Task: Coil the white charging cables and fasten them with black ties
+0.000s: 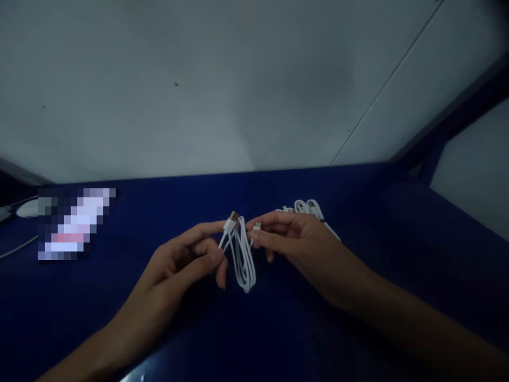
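Note:
A coiled white USB cable (pixel 245 265) hangs between my two hands above the blue table. My left hand (pixel 181 265) pinches the cable just below its larger USB plug, which points up. With thumb and fingertips, my right hand (pixel 296 233) grips the cable's smaller plug end (pixel 257 226). The loops dangle in the gap between the hands. Behind my right hand lie more coiled white cables (pixel 312 207), partly hidden by it.
At the left, a blurred-out bright device (pixel 75 228) lies on the blue table (pixel 191 196). A white rounded object (pixel 27 208) and a cord (pixel 18 248) are beside it. A pale wall (pixel 199 106) rises along the table's back edge.

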`<state>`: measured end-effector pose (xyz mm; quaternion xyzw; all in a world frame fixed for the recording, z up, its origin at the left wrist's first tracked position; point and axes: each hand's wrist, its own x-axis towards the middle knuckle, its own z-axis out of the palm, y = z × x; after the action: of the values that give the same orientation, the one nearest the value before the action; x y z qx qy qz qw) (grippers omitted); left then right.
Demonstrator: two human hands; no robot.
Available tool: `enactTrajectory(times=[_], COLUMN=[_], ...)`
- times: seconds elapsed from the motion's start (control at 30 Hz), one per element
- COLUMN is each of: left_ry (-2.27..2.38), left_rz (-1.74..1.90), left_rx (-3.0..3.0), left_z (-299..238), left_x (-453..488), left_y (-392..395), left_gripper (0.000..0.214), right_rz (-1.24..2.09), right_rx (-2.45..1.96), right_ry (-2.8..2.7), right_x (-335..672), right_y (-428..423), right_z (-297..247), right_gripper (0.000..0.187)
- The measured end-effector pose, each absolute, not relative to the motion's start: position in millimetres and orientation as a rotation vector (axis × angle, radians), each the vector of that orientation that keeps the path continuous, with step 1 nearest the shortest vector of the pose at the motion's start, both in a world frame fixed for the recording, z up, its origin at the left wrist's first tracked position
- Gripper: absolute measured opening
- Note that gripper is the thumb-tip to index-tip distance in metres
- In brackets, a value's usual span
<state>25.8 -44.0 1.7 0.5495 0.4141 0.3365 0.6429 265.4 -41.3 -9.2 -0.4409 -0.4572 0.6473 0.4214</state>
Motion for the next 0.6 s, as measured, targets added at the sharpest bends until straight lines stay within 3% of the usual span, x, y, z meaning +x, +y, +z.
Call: enactTrajectory(times=[0.13, 0.3, 0.6], left_ry=[0.872, 0.864, 0.832], left_rz=[0.703, 0.681, 0.637], left_rx=[1.094, 0.992, 1.016], left_z=[1.5, 4.2, -0.5], left_x=[25.9, 30.2, 27.2], left_y=[-42.6, -42.5, -43.6], left_gripper=[0.037, 0.023, 0.034], right_rz=[1.589, 1.53, 1.488], right_rx=[-1.128, -1.15, -1.12], right_ry=[-1.183, -1.236, -1.187], right_x=[265.6, 266.4, 262.9], right_y=[-42.2, -43.7, -44.2], right_z=[-9.4, -6.8, -1.4], right_gripper=[0.019, 0.017, 0.019])
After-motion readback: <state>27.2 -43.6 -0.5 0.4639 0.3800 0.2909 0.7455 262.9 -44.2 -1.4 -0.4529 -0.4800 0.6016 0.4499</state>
